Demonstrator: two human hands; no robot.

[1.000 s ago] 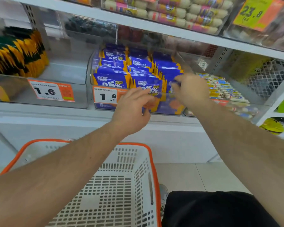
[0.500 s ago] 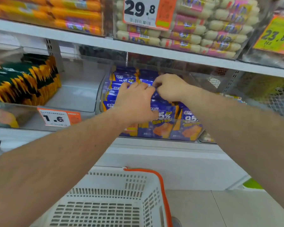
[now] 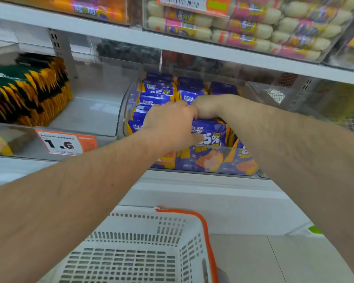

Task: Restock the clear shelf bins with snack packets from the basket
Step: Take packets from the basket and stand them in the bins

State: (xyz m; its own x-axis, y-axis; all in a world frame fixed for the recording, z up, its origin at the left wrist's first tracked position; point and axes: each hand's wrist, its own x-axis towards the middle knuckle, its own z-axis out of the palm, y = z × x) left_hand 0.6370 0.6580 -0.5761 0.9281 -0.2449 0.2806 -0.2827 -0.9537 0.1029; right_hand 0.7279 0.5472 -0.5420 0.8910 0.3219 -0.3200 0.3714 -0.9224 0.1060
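I am watching both hands working inside the clear bin (image 3: 124,111) of purple snack packets (image 3: 209,135): the left hand (image 3: 168,127) is resting on the upright rows, the right hand (image 3: 207,106) is curling over them (its grip I cannot tell). The white basket (image 3: 192,237) is sitting below; the neighbouring bin (image 3: 102,119) is holding green-and-yellow packets (image 3: 27,90).

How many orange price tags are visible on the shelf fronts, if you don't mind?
2: one price tag on the left bin; another on the top shelf. Others may be hidden behind the hands.
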